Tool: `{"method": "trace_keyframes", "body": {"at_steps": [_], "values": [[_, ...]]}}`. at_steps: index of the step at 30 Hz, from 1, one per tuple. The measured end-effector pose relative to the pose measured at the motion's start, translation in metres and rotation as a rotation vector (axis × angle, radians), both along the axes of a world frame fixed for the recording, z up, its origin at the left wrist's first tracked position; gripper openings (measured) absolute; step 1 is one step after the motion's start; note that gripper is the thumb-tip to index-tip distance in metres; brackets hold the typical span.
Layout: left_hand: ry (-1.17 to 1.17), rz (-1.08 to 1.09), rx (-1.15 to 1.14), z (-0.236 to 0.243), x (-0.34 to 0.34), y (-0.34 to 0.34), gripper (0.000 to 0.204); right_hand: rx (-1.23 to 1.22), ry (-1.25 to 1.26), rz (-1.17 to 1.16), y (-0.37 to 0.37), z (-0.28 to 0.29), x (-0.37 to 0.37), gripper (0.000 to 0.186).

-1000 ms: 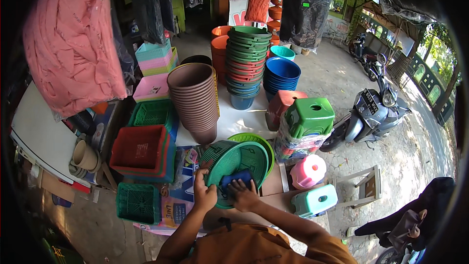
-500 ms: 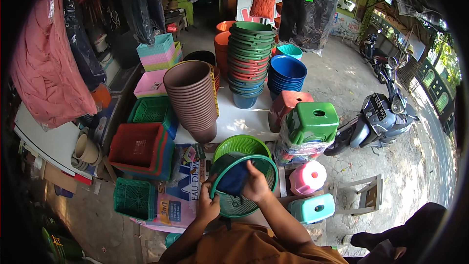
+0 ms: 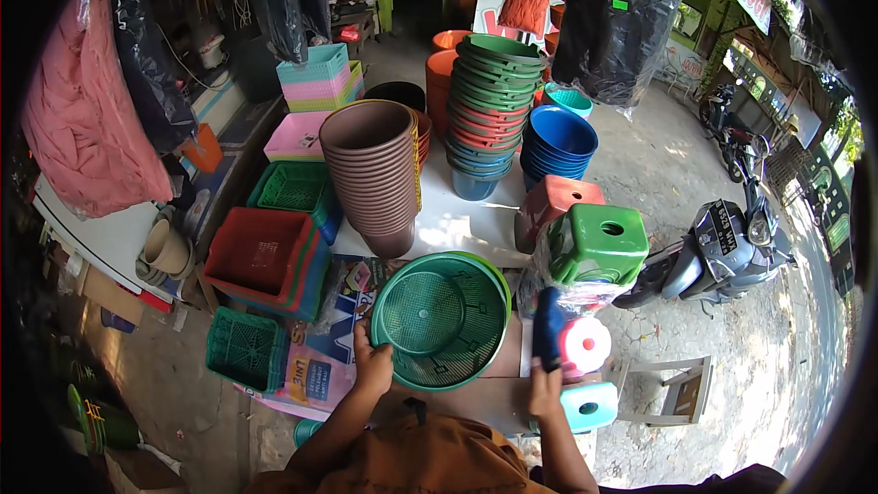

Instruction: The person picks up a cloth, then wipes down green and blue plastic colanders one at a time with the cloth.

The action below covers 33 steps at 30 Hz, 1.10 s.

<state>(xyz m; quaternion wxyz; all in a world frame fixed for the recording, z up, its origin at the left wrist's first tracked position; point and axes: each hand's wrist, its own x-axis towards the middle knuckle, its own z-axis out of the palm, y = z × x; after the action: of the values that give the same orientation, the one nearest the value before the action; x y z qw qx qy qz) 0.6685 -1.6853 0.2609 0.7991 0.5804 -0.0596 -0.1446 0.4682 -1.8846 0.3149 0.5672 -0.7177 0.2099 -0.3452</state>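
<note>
A dark green plastic colander (image 3: 437, 320) with a perforated wall is tilted before me, its inside facing up. My left hand (image 3: 373, 361) is closed on its near-left rim. A lime green basket (image 3: 494, 267) shows only as a rim behind it, mostly hidden. To the right, my right hand (image 3: 546, 389) grips the lower end of a dark blue cloth (image 3: 549, 329), which is blurred and stands upward. This hand is apart from the colander, beside a pink-and-white round stool (image 3: 585, 346) and a turquoise stool (image 3: 588, 405).
Beyond stand stacks of brown pots (image 3: 370, 174), green and red buckets (image 3: 494, 101) and blue basins (image 3: 560, 146). Red baskets (image 3: 261, 252) and green baskets (image 3: 245, 348) lie left. A wrapped green stool (image 3: 599, 242) and a parked motorcycle (image 3: 732, 242) are right.
My right hand has moved out of the colander to the right, taking the cloth along. The colander now faces up more fully, with my left hand still on its rim.
</note>
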Motion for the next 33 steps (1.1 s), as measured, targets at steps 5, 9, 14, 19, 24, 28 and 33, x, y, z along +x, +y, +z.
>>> {"method": "trace_keyframes", "body": {"at_steps": [5, 9, 14, 19, 24, 28, 33], "values": [[0.013, 0.036, -0.007, 0.017, -0.011, -0.019, 0.046, -0.580, 0.285, 0.538, 0.067, -0.003, 0.046, 0.079], [-0.159, 0.008, 0.003, 0.029, -0.009, -0.020, 0.045, -0.613, 0.274, 0.669, 0.094, -0.036, 0.044, 0.084], [-0.065, 0.036, -0.083, 0.029, 0.010, -0.001, 0.061, -0.884, 0.443, 0.596, 0.045, -0.030, 0.025, 0.076], [0.092, -0.059, -0.121, 0.034, 0.010, 0.011, 0.062, -0.945, 0.495, 0.286, -0.015, -0.028, 0.015, 0.075], [0.188, -0.182, -0.055, 0.026, 0.002, 0.007, 0.060, -0.696, 0.365, 0.116, -0.044, -0.009, 0.042, 0.083], [0.136, -0.278, 0.007, 0.024, -0.013, -0.004, 0.059, -0.839, 0.422, 0.116, -0.029, 0.023, 0.077, 0.082], [0.101, -0.328, -0.113, 0.012, -0.019, -0.014, 0.050, -0.773, 0.307, 0.481, 0.032, 0.031, 0.096, 0.083]]}}
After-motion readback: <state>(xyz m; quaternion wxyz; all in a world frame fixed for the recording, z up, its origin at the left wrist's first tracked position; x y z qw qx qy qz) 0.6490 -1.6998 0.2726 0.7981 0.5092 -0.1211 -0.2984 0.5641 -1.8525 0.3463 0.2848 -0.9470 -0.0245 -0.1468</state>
